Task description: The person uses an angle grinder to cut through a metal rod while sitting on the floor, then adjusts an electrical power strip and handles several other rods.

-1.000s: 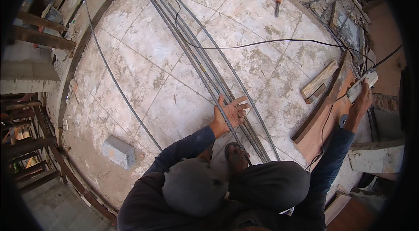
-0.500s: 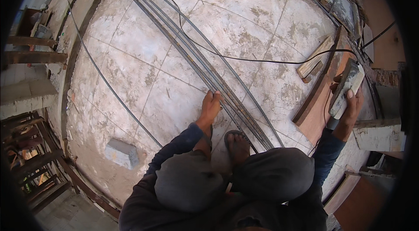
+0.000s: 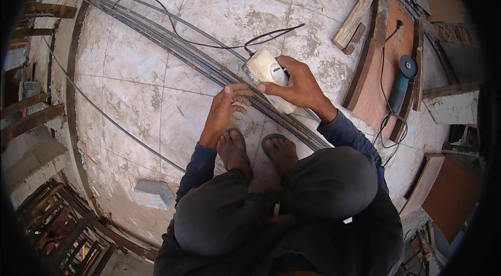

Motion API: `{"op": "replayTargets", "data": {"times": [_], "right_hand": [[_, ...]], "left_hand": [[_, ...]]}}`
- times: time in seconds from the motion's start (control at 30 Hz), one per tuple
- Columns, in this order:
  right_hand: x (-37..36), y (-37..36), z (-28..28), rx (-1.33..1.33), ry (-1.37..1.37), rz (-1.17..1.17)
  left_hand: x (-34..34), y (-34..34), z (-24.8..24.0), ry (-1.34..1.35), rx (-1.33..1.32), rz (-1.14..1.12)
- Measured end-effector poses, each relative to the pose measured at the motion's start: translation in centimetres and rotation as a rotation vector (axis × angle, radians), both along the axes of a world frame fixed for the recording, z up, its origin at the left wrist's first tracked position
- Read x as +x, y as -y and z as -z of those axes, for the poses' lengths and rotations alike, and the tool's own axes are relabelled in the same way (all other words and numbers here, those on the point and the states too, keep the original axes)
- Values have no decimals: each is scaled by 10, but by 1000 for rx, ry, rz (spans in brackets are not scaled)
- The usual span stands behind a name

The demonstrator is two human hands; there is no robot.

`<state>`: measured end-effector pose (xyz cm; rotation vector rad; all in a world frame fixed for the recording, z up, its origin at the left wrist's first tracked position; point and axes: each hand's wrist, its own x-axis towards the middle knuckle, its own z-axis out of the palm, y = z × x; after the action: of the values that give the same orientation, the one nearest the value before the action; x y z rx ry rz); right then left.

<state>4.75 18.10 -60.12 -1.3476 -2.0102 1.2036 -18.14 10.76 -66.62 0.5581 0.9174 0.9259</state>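
My right hand [image 3: 301,86] grips a dirty white extension socket box [image 3: 262,65], holding it over the bundle of steel rebars [image 3: 180,52]. A round socket face shows near the box's end, and a black cable [image 3: 209,45] runs from that end across the rods. Just left of the box, my left hand [image 3: 218,114] is raised with its fingers bent and apart, and nothing shows in it. I cannot tell whether its fingertips touch the box. At the right, a teal angle grinder [image 3: 400,88] with a dark disc lies beside a wooden board, its cord and plug [image 3: 400,24] loose.
A grey concrete block [image 3: 154,194] sits on the tiled floor at lower left. Scrap wood [image 3: 354,20] lies at upper right, beside a brown wooden panel [image 3: 376,75]. One thin rod [image 3: 104,106] crosses the floor at left. My sandalled feet stand close to the rebars.
My right hand has brought the socket box from the far right to the middle, over the rebars. My left hand has come off the rods and up beside it. The grinder now shows.
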Motion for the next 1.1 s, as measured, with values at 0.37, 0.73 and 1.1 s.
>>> {"op": "replayTargets", "data": {"times": [0.37, 0.73, 1.1], "right_hand": [[29, 16, 111, 87, 258, 173], [48, 4, 102, -233, 174, 241], [21, 48, 30, 92, 379, -207]], "left_hand": [[5, 18, 6, -354, -22, -283], [37, 4, 26, -502, -40, -249], [90, -40, 87, 400, -210, -291]]}}
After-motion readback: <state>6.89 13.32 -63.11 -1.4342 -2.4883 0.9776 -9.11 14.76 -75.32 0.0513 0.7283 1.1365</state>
